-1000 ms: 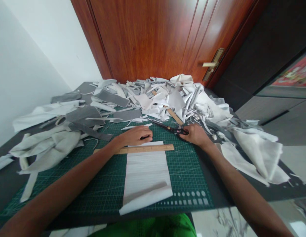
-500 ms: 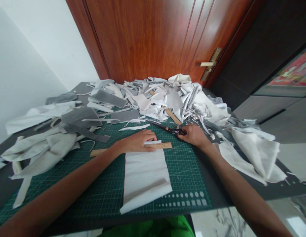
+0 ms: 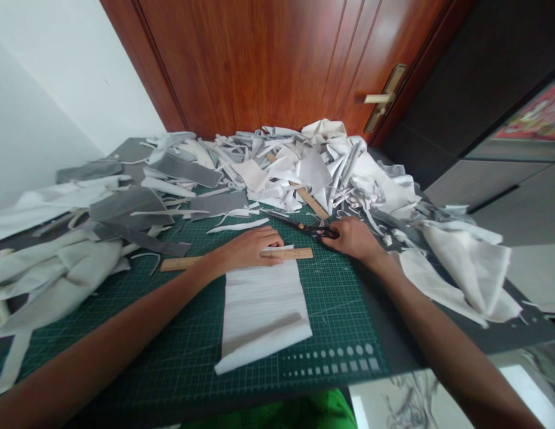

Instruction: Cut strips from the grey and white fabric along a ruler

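Note:
My left hand (image 3: 250,247) lies over a wooden ruler (image 3: 295,254), thumb on its near side and curled fingers toward its far side, holding it down. Under the ruler is a white fabric piece (image 3: 263,298) with fine ridges; a narrow edge of it shows beyond the ruler, and its near end is rolled over. My right hand (image 3: 355,239) is closed around the handles of black scissors (image 3: 310,229), whose blades point left and away, just past the ruler. A thin white strip (image 3: 238,226) rests beyond my left hand.
A green cutting mat (image 3: 335,316) covers much of the dark table (image 3: 375,298). White and grey fabric scraps (image 3: 259,173) are heaped along the back, with a second wooden ruler (image 3: 313,204) partly buried. Crumpled cloth lies left and right. A wooden door (image 3: 259,65) stands behind.
My left hand was a fist over the ruler with a small dark object showing; it has since spread onto the ruler and fabric. My right hand stays on the scissors. The view has shifted slightly.

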`<action>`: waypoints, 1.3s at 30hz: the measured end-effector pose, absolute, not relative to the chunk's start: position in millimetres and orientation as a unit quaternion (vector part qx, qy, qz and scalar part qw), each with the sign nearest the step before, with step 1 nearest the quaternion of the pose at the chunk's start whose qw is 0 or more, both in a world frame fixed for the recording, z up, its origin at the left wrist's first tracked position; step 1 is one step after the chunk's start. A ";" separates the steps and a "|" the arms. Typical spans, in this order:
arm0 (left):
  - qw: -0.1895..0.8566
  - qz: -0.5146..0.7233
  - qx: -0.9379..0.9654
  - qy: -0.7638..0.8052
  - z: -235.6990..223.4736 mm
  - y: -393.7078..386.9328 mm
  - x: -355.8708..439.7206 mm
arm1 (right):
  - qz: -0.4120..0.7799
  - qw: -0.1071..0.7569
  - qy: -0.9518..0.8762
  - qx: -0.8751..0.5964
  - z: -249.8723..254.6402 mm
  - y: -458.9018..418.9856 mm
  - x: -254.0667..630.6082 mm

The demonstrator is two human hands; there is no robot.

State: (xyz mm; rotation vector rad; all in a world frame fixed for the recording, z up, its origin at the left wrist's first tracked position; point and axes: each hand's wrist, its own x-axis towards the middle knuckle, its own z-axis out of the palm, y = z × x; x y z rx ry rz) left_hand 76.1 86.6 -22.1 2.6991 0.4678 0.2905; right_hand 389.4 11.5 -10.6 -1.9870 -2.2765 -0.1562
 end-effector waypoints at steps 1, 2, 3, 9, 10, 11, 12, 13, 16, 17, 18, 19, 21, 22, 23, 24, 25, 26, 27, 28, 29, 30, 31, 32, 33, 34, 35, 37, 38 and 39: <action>0.188 0.108 0.961 0.169 -22.9 86.0 76.3 | -0.051 0.058 -0.750 -0.657 -10.6 11.3 389.2; 0.184 0.110 0.962 0.170 -23.7 85.3 76.4 | -0.051 0.057 -0.749 -0.658 -10.4 11.2 389.0; 0.179 0.112 0.962 0.172 -24.7 84.6 76.5 | -0.051 0.056 -0.747 -0.660 -10.0 11.0 388.6; 0.131 0.116 0.967 0.186 -29.9 79.1 76.0 | -0.056 0.052 -0.744 -0.664 -7.1 9.5 385.7; 0.120 0.112 0.969 0.187 -29.8 78.0 76.3 | -0.057 0.053 -0.745 -0.663 -7.1 9.3 385.5; 0.108 0.108 0.970 0.189 -29.2 76.8 76.5 | -0.058 0.054 -0.745 -0.662 -7.2 9.2 385.4; 0.096 0.104 0.971 0.190 -28.2 75.7 76.7 | -0.058 0.055 -0.745 -0.662 -7.5 9.1 385.4; 0.085 0.100 0.973 0.192 -26.8 74.5 76.4 | -0.058 0.056 -0.745 -0.663 -7.9 9.0 385.6; 0.061 0.087 0.972 0.208 -22.6 71.0 70.2 | -0.058 0.062 -0.741 -0.667 -8.9 8.9 386.2; 0.057 0.085 0.971 0.218 -21.6 69.8 65.5 | -0.058 0.065 -0.740 -0.667 -9.1 9.0 386.4; 0.056 0.085 0.968 0.229 -21.0 68.4 59.2 | -0.057 0.067 -0.739 -0.667 -9.3 9.0 386.5; 0.055 0.089 0.965 0.241 -20.9 66.7 51.5 | -0.055 0.069 -0.740 -0.667 -9.3 9.1 386.5; 0.057 0.092 0.958 0.264 -21.9 62.3 33.5 | -0.053 0.069 -0.740 -0.667 -9.2 9.1 386.3; 0.060 0.098 0.953 0.279 -22.8 59.6 24.1 | -0.053 0.069 -0.740 -0.667 -9.1 9.0 386.2; 0.067 0.103 0.948 0.294 -23.9 56.7 15.2 | -0.052 0.068 -0.739 -0.668 -9.1 9.0 386.2; 0.077 0.115 0.940 0.312 -25.1 53.9 7.4 | -0.050 0.069 -0.739 -0.668 -9.1 9.0 386.3; 0.088 0.132 0.931 0.328 -26.3 51.4 1.0 | -0.046 0.070 -0.740 -0.667 -9.1 9.1 386.6; 0.100 0.148 0.923 0.340 -27.4 49.3 -3.7 | -0.040 0.071 -0.742 -0.665 -9.1 9.2 387.1; 0.112 0.161 0.917 0.348 -28.5 47.6 -6.8 | -0.035 0.074 -0.745 -0.663 -9.1 9.5 387.8; 0.124 0.171 0.912 0.351 -29.4 46.6 -8.5 | -0.031 0.077 -0.748 -0.658 -9.0 9.9 388.6; 0.134 0.175 0.911 0.349 -30.1 46.0 -9.1 | -0.029 0.081 -0.753 -0.653 -9.0 10.3 389.6; 0.144 0.176 0.910 0.346 -30.7 45.8 -8.9 | -0.029 0.085 -0.758 -0.646 -8.9 10.8 390.5; 0.152 0.177 0.910 0.341 -31.2 45.8 -8.4 | -0.029 0.088 -0.764 -0.638 -8.7 11.3 391.3; 0.159 0.178 0.911 0.337 -31.5 46.0 -7.8 | -0.028 0.090 -0.770 -0.631 -8.6 11.7 392.0; 0.162 0.180 0.911 0.333 -31.8 46.2 -7.2 | -0.028 0.091 -0.774 -0.626 -8.5 11.9 392.4; 0.163 0.183 0.911 0.331 -32.0 46.3 -6.9 | -0.030 0.092 -0.777 -0.622 -8.4 12.0 392.5; 0.162 0.187 0.911 0.329 -32.1 46.3 -6.6 | -0.033 0.093 -0.779 -0.620 -8.4 11.9 392.5; 0.157 0.193 0.912 0.325 -32.0 45.9 -6.3 | -0.043 0.094 -0.779 -0.618 -8.4 11.2 392.0; 0.156 0.195 0.913 0.323 -31.8 45.5 -6.0 | -0.047 0.095 -0.778 -0.619 -8.3 10.8 391.7; 0.155 0.195 0.913 0.324 -31.5 45.0 -5.6 | -0.049 0.095 -0.778 -0.619 -8.2 10.4 391.3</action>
